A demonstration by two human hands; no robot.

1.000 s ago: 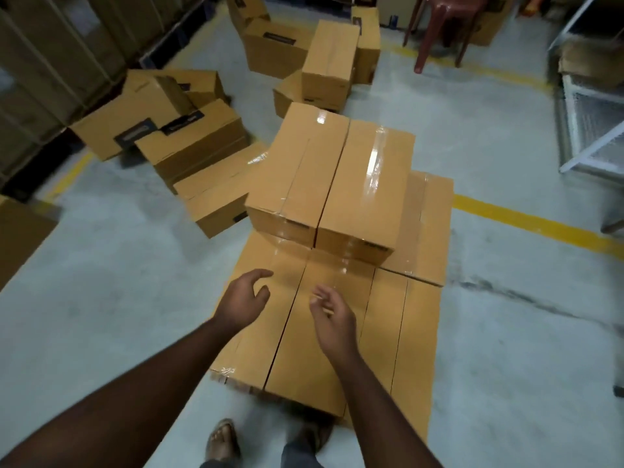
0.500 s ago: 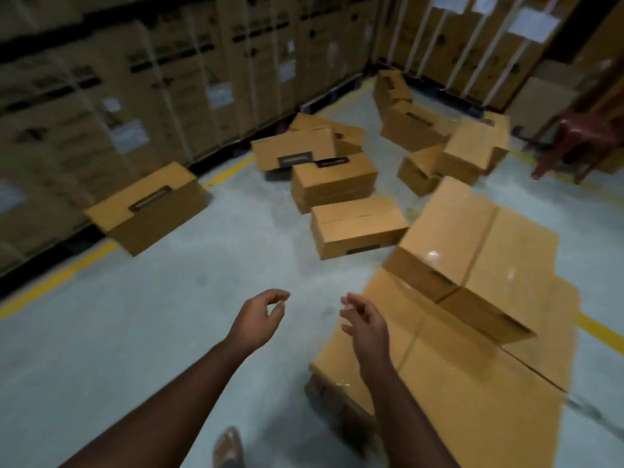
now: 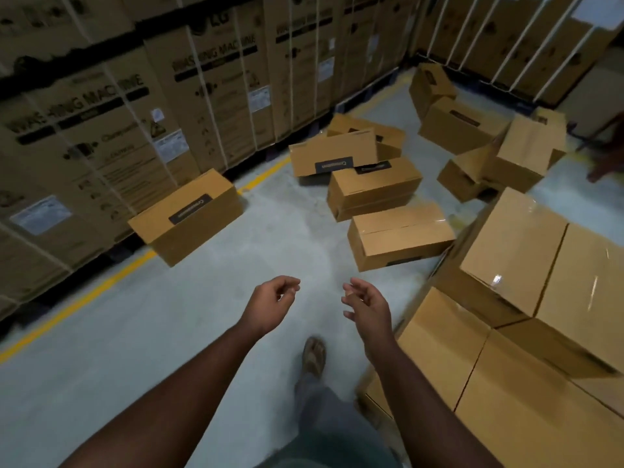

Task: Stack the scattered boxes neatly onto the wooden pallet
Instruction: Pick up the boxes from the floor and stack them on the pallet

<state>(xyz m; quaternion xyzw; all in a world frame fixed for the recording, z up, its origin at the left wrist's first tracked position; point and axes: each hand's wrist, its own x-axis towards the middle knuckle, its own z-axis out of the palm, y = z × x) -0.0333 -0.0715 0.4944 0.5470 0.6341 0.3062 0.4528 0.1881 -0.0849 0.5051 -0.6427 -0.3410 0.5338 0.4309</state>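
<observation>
Brown cardboard boxes lie scattered on the grey floor. One lone box (image 3: 187,216) with a dark label sits at the left by the wall. A taped box (image 3: 400,234) lies nearest, in front of my hands, with a pile of labelled boxes (image 3: 373,187) behind it. The stacked boxes (image 3: 526,265) stand at the right in two layers, hiding the pallet. My left hand (image 3: 270,305) and my right hand (image 3: 368,304) hover empty over the floor, fingers loosely curled and apart, left of the stack.
Tall washing-machine cartons (image 3: 135,106) wall off the left and back. A yellow floor line (image 3: 84,295) runs along them. More tumbled boxes (image 3: 506,153) lie at the back right. My sandalled foot (image 3: 314,356) steps on bare floor between my arms.
The view has swung left, away from the stack and toward the scattered boxes. My empty hands moved off the stack's top and now hang over the floor. A foot has stepped forward.
</observation>
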